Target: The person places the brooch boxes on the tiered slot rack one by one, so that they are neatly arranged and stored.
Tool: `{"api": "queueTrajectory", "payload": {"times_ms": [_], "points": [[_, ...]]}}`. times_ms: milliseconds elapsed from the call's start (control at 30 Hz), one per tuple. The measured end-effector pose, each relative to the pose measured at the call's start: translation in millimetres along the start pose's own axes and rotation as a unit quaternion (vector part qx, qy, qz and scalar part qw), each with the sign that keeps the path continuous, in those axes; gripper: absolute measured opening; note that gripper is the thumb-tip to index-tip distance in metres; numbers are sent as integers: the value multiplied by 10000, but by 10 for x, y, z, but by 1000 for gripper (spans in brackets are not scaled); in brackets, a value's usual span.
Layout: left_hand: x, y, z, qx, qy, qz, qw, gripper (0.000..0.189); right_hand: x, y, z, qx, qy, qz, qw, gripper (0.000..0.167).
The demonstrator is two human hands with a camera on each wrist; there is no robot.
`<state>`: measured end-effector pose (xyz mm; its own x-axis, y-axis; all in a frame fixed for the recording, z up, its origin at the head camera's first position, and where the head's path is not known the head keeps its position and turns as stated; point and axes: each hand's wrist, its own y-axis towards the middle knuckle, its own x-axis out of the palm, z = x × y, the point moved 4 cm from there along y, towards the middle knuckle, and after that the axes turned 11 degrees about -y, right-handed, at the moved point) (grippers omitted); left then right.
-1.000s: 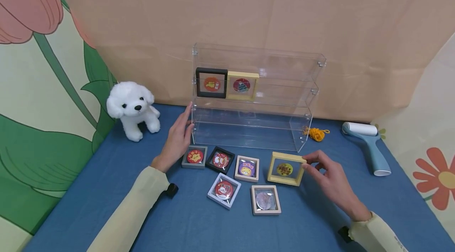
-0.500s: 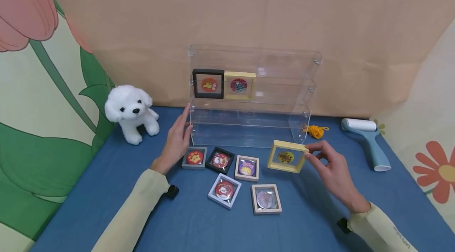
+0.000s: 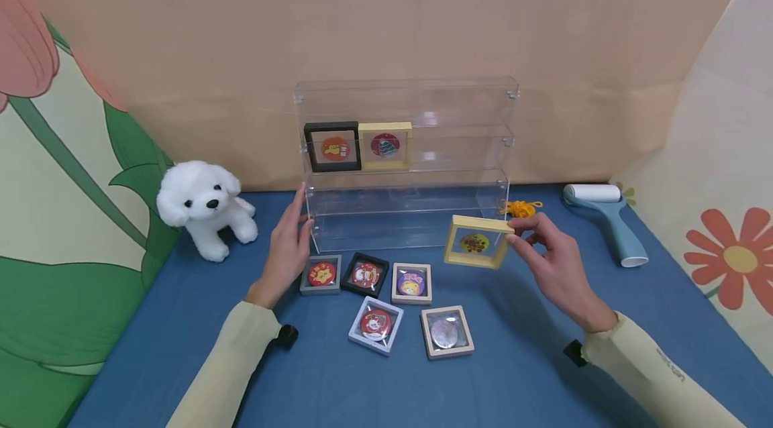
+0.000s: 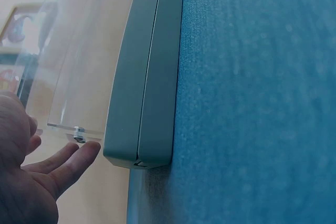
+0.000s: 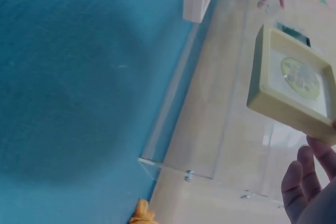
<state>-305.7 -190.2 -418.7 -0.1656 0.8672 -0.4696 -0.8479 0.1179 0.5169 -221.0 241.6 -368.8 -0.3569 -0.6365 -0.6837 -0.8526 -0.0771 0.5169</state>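
My right hand [image 3: 555, 270] pinches the right edge of a pale yellow display frame [image 3: 474, 243] with a round yellow-green badge inside. The frame is raised off the blue cloth, in front of the clear acrylic shelf rack [image 3: 417, 200]. In the right wrist view that frame [image 5: 302, 80] also shows, held at its corner. My left hand [image 3: 282, 255] rests with straight fingers against the rack's left side. A black frame [image 3: 333, 147] and another yellow frame [image 3: 385, 146] stand side by side on an upper tier. A grey frame [image 3: 321, 274] lies just below my left hand.
Several more small badge frames lie on the cloth before the rack, among them a black one [image 3: 365, 274] and a white one [image 3: 376, 325]. A white plush dog [image 3: 208, 210] sits left. Orange cord [image 3: 523, 208] and a blue lint roller [image 3: 610, 220] lie right.
The yellow frame in my right hand has risen off the cloth and moved toward the rack. My left hand has stayed at the rack's side. The head view has shifted slightly.
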Motion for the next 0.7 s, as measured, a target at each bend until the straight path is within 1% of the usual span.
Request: {"api": "queueTrajectory", "payload": {"times_ms": [200,467,700], "points": [[-25,-15,7,-19,43,22,10000,77,-35,147,-91,-292,55,118,9995,22],[-4,-21,-12,-88,-45,12,10000,80,-65,309,-162,-317,-3,70,9995,24],[-7,-10,-8,32,-8,-13,10000,82,-72,415,-206,-439,60,112,9990,25]]}}
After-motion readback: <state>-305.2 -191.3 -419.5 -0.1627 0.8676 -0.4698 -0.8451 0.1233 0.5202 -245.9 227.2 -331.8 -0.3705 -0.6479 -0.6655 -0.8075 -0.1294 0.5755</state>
